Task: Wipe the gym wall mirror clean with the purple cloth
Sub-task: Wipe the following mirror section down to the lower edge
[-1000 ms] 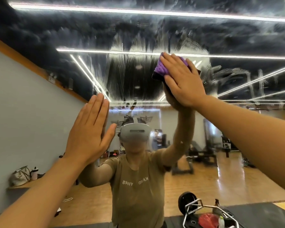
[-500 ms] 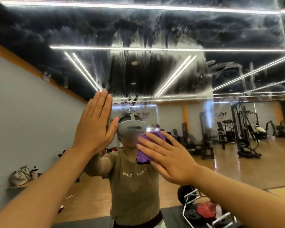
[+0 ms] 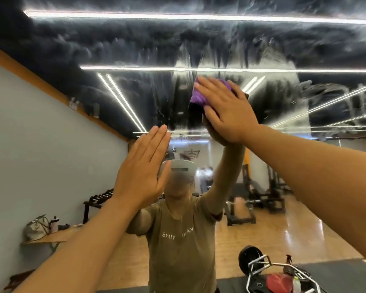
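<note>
Right now your left hand (image 3: 142, 168) lies flat against the mirror (image 3: 304, 49), fingers straight and together, holding nothing, which looks like a brace. Your right hand (image 3: 226, 108) presses the purple cloth (image 3: 195, 98) to the glass with spread, nearly straight fingers; the cloth sits high on the mirror, near its middle, just under the bright reflected light strip. Beyond it, cloudy streaks cover the upper glass out to the top edge. Keep your palm flat, overlap each pass, and work upward into that haze.
</note>
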A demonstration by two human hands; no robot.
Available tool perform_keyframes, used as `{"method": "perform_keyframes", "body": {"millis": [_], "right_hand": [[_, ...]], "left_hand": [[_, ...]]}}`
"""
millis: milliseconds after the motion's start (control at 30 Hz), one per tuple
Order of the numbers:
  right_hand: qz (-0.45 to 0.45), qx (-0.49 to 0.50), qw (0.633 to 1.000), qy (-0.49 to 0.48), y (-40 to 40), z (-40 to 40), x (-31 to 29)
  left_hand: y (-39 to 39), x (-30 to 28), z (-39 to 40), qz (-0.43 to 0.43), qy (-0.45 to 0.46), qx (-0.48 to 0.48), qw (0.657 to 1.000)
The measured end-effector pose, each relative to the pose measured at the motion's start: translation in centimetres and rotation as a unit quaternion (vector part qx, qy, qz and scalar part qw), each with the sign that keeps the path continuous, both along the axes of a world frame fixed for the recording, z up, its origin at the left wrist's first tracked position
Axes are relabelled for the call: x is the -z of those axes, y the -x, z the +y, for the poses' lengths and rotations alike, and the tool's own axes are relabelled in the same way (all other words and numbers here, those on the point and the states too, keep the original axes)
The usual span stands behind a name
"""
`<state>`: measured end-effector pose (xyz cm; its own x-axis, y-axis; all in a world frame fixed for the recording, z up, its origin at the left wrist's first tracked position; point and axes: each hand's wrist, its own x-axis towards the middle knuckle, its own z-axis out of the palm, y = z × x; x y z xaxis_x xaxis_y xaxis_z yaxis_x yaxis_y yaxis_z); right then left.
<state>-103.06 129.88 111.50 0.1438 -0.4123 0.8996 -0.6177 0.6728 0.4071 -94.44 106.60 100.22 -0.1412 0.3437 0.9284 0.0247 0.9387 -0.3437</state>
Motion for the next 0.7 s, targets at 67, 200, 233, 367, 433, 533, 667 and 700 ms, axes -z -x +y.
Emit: {"method": "perform_keyframes", "body": {"millis": [67,200,233,367,433,533,667,700], "right_hand": [[-0.018,-0.016,0.998,0.05,-0.3,-1.0,-0.1],[-0.01,-0.047,0.994,0.098,0.0,-2.2,3.0],[0.001,-0.054,0.995,0.084,0.0,-2.2,4.5],[0.083,-0.033,0.99,-0.105,0.4,-0.2,11.8],[0.103,-0.003,0.971,-0.216,0.9,1.6,14.8],[0.131,0.02,0.937,-0.323,1.4,3.4,15.9],[0.141,-0.021,0.9,-0.411,1.4,2.9,12.3],[0.143,-0.03,0.894,-0.424,1.4,2.4,11.2]], "left_hand": [[0.0,0.2,-0.2,0.015,-0.015,0.022,1.0],[0.2,0.6,-0.2,0.047,-0.044,0.027,0.998],[0.2,0.6,-0.2,0.055,-0.052,0.027,0.997],[0.1,1.0,0.0,0.089,-0.083,0.013,0.993],[0.0,1.0,0.0,0.087,-0.09,0.007,0.992],[0.0,1.2,0.0,0.082,-0.094,0.012,0.992],[0.0,1.5,0.0,0.1,-0.16,0.0,0.982],[0.0,1.6,0.0,0.104,-0.176,-0.001,0.979]]}}
